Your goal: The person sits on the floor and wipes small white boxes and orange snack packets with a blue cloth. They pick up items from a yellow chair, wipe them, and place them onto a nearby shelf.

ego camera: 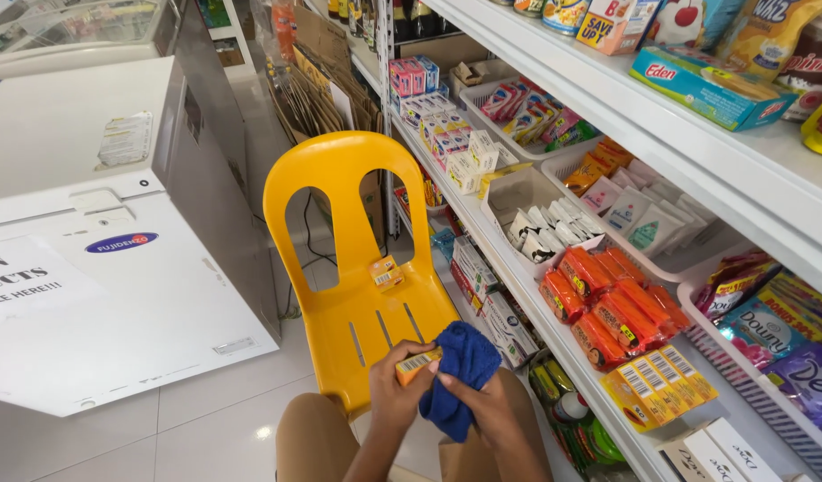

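Both hands are down low in front of the yellow plastic chair (353, 268), right above the person's knees. The left hand (395, 393) is closed around a small orange packet (418, 364) with a barcode facing up, fingers curled tight on it. The right hand (482, 406) is bunched around a blue cloth (460, 375), pressing it against the end of that packet. Another little orange packet (386, 273) sits on the chair seat (same kind, by the look of it). White chest freezer (116, 268) on the left, stocked white shelves (607, 268) on the right.
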